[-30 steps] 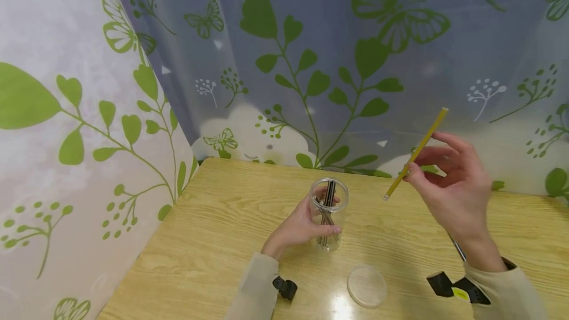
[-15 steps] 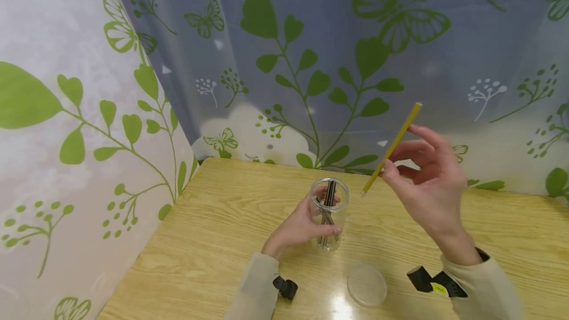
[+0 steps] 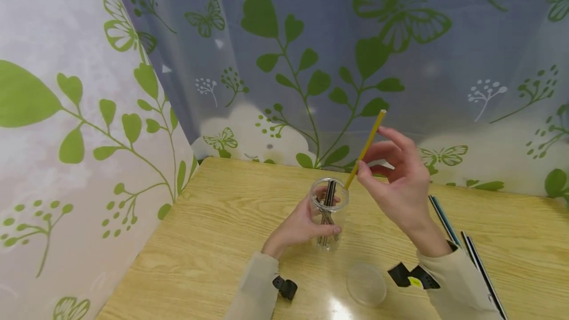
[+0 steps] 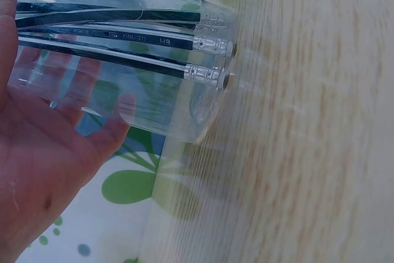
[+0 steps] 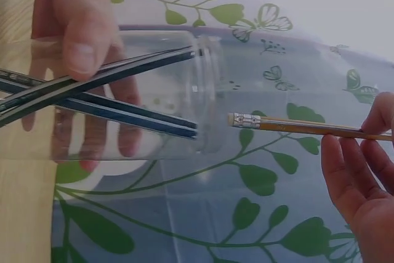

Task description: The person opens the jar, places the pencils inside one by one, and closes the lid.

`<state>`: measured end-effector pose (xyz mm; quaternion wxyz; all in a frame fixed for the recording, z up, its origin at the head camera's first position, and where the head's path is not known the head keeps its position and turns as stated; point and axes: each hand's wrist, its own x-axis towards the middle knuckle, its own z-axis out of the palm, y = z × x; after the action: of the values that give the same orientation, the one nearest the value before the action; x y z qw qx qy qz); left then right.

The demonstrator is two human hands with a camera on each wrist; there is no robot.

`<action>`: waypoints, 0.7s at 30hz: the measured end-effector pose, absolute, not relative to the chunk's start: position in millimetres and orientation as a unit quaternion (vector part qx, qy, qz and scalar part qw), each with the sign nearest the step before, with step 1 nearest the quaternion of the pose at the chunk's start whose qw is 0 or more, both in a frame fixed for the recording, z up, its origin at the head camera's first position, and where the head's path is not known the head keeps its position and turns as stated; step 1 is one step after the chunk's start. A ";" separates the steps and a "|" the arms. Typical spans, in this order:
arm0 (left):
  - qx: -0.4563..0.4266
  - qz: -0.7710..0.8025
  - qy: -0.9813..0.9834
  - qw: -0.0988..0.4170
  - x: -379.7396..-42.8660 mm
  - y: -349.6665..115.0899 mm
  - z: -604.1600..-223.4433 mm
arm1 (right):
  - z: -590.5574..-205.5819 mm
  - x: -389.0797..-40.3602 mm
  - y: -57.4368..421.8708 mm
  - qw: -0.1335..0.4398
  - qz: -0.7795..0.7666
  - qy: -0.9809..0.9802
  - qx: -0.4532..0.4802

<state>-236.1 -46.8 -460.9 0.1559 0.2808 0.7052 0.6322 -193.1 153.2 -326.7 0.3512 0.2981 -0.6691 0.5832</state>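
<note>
My left hand (image 3: 297, 223) grips a clear jar (image 3: 336, 219) that stands upright on the table. Inside it lean several dark striped pencils (image 3: 329, 194); in the left wrist view these pencils (image 4: 148, 40) show metal ferrules at the jar's bottom and "HB" print. My right hand (image 3: 397, 181) pinches a yellow pencil (image 3: 367, 144) between thumb and fingers, tilted above the jar's right rim. Its eraser end points down. In the right wrist view the yellow pencil (image 5: 295, 125) has its eraser just outside the jar's mouth (image 5: 209, 93), apart from it.
A clear round lid (image 3: 366, 285) lies on the table (image 3: 213, 226) in front of the jar. To the right, partly behind the right forearm, lie several more pencils (image 3: 444, 221), teal and dark. A patterned curtain (image 3: 311, 112) hangs along the table's back edge.
My right hand has moved left with the yellow pencil, bringing its eraser end from well right of the jar to its rim. The pencils on the right have come into view. The left hand stays put.
</note>
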 end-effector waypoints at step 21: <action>0.286 0.636 0.700 0.151 -236.4 -46.0 -461.8 | -354.2 -213.4 147.6 0.354 0.498 -0.725 0.319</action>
<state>-236.4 -46.0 -461.8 0.1508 0.2864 0.7005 0.6361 -213.4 147.6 -354.2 0.3537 0.3186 -0.7252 0.4975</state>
